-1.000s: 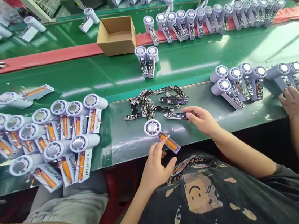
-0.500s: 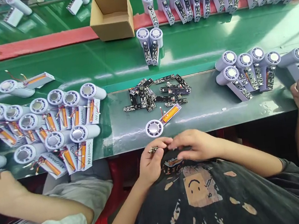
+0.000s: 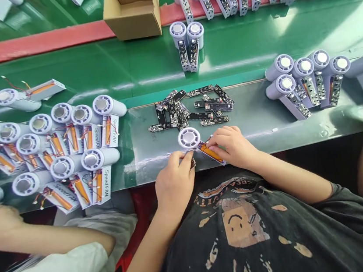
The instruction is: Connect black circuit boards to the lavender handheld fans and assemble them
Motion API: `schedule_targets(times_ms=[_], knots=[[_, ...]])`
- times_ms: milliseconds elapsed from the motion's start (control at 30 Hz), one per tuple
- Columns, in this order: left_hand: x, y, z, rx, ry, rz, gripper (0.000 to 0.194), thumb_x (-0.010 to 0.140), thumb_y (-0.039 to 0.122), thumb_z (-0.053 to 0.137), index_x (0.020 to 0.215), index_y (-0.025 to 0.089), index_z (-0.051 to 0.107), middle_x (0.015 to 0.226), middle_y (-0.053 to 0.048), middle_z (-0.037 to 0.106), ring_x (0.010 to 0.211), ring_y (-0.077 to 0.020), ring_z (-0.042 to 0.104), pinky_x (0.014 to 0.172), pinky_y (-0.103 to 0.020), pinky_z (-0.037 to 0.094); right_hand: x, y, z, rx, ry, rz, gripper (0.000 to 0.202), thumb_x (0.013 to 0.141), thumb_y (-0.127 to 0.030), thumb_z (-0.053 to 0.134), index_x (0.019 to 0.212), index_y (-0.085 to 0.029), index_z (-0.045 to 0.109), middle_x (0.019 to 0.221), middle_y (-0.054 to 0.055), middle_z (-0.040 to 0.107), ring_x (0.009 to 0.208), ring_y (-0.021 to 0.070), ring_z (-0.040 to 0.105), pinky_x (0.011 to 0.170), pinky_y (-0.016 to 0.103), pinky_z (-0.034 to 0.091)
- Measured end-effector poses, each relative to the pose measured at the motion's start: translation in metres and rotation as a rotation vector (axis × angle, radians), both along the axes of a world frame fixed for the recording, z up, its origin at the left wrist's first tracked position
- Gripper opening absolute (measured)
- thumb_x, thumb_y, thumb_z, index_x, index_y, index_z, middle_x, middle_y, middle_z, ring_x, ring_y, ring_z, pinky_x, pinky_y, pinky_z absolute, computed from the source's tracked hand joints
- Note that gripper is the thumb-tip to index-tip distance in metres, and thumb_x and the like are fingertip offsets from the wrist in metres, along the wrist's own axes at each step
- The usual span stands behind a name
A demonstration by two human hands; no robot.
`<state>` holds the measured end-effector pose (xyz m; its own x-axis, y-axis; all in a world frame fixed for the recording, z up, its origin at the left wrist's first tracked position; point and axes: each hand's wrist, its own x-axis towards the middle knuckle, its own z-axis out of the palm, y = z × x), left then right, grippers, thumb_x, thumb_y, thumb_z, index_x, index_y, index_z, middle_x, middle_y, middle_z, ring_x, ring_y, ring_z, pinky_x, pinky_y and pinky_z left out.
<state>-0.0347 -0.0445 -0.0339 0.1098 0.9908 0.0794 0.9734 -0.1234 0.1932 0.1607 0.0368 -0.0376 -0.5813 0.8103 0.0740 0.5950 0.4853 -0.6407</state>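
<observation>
A lilac handheld fan [image 3: 189, 138] lies at the bench's near edge, its handle pointing down and right with an orange battery [image 3: 212, 153] exposed. My right hand [image 3: 232, 146] is bent over the handle, fingertips pinched at its upper end where thin wires run; exactly what they grip there is too small to tell. Just below the fan's round head, my left hand [image 3: 175, 181] is closed on a small circuit board, mostly hidden by the fingers. Beyond the fan is a loose pile of black circuit boards [image 3: 178, 112].
Several fans with exposed batteries [image 3: 69, 141] crowd the left side. Fans fitted with boards [image 3: 306, 72] stand right, and two more [image 3: 188, 42] stand ahead. A cardboard box [image 3: 134, 22] sits at the back. Co-workers' arms [image 3: 48, 236] are on both sides.
Both hands have moved up from my lap to the fan. The fan has shifted slightly away, and its handle has swung from up-right to down-right under my right hand.
</observation>
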Motion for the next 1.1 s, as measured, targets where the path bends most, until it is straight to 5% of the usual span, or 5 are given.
schedule_targets(times_ms=[233, 500, 833, 933, 1100], knots=[[0.013, 0.013, -0.014, 0.154, -0.59, -0.048, 0.011, 0.09, 0.02, 0.061, 0.099, 0.021, 0.067, 0.09, -0.002, 0.071, 0.083, -0.0158, 0.067, 0.077, -0.026, 0.053, -0.009, -0.01, -0.019, -0.072, 0.258, -0.016, 0.005, 0.089, -0.023, 0.066, 0.09, -0.021, 0.071, 0.081, 0.002, 0.068, 0.08, 0.0167, 0.059, 0.076, 0.031, 0.04], [0.015, 0.021, -0.025, 0.275, -0.744, -0.039, 0.006, 0.084, 0.015, 0.066, 0.086, 0.021, 0.066, 0.08, 0.002, 0.072, 0.071, -0.0124, 0.066, 0.07, -0.023, 0.052, -0.012, -0.012, -0.027, -0.301, 0.51, -0.066, 0.007, 0.085, -0.024, 0.071, 0.087, -0.019, 0.074, 0.073, 0.0, 0.064, 0.07, 0.0126, 0.058, 0.068, 0.027, 0.047], [0.015, 0.026, -0.034, -0.052, -1.084, 0.201, 0.01, 0.084, 0.03, 0.063, 0.081, 0.021, 0.067, 0.077, 0.0, 0.072, 0.072, -0.0151, 0.067, 0.073, -0.028, 0.054, -0.012, -0.012, -0.029, -0.072, 0.551, -0.06, 0.007, 0.086, -0.016, 0.065, 0.086, -0.021, 0.07, 0.081, 0.002, 0.062, 0.08, 0.0145, 0.06, 0.075, 0.029, 0.05], [0.017, 0.03, -0.032, -0.04, -1.114, 0.301, 0.008, 0.081, 0.029, 0.065, 0.081, 0.021, 0.065, 0.074, 0.001, 0.069, 0.069, -0.0141, 0.065, 0.071, -0.027, 0.053, -0.014, -0.012, -0.031, -0.023, 0.567, -0.026, 0.007, 0.087, -0.016, 0.064, 0.086, -0.022, 0.069, 0.086, 0.002, 0.06, 0.084, 0.0153, 0.06, 0.075, 0.03, 0.051], [0.016, 0.031, -0.026, -0.102, -1.109, 0.269, 0.007, 0.078, 0.026, 0.064, 0.073, 0.021, 0.064, 0.071, 0.001, 0.068, 0.068, -0.0149, 0.064, 0.068, -0.027, 0.052, -0.015, -0.012, -0.035, 0.016, 0.568, 0.028, 0.01, 0.085, -0.014, 0.063, 0.085, -0.023, 0.068, 0.084, 0.001, 0.056, 0.08, 0.0151, 0.057, 0.071, 0.03, 0.05]])
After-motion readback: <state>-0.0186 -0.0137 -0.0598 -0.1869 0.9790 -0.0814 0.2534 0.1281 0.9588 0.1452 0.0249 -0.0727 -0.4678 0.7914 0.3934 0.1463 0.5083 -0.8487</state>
